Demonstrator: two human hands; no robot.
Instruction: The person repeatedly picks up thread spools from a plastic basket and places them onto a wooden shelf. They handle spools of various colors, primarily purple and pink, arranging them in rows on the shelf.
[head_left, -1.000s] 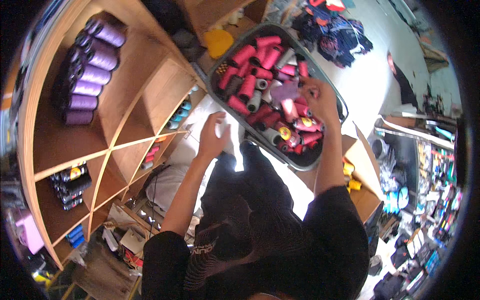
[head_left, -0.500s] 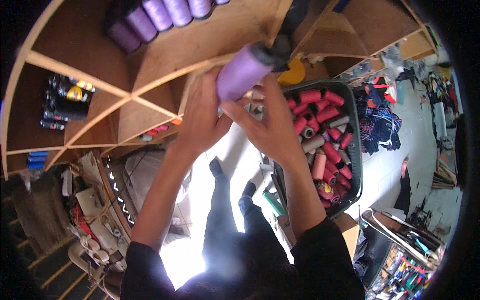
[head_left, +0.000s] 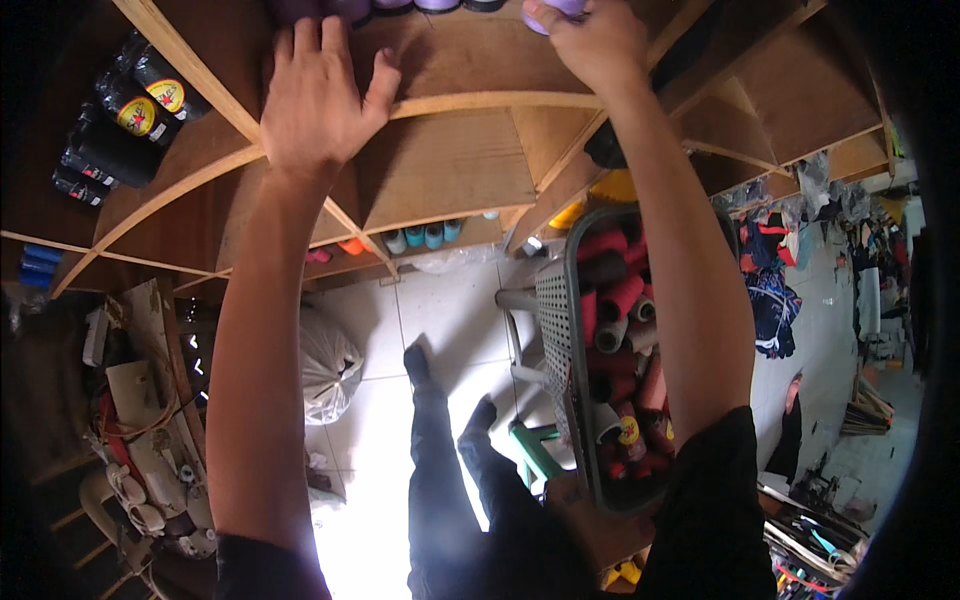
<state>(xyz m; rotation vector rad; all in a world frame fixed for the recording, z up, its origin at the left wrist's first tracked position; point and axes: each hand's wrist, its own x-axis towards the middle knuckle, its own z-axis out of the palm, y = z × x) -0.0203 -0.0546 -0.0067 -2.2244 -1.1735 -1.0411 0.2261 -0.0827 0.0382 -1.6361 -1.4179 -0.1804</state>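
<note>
Inside a wooden shelf compartment [head_left: 460, 55], my right hand [head_left: 605, 45] grips a purple thread spool [head_left: 553, 12] at the upper edge of the view. Left of that spool, a row of purple thread spools [head_left: 437, 4] stands along the compartment, mostly cut off by the picture's edge. My left hand [head_left: 325, 100] is open at the compartment's left end. Its fingers stretch toward the leftmost spools and its thumb is held apart; whether the fingertips touch a spool I cannot tell.
Black spools [head_left: 125, 125] lie in the compartment to the left, with blue ones [head_left: 40, 262] below. A grey basket [head_left: 578, 340] of red spools [head_left: 622, 297] stands under my right forearm. A green stool [head_left: 535, 450] and a tied plastic bag [head_left: 328, 370] are on the floor.
The purple spool has gone from between both hands up into the compartment, now in my right hand alone. My left hand has let go and moved left and up.
</note>
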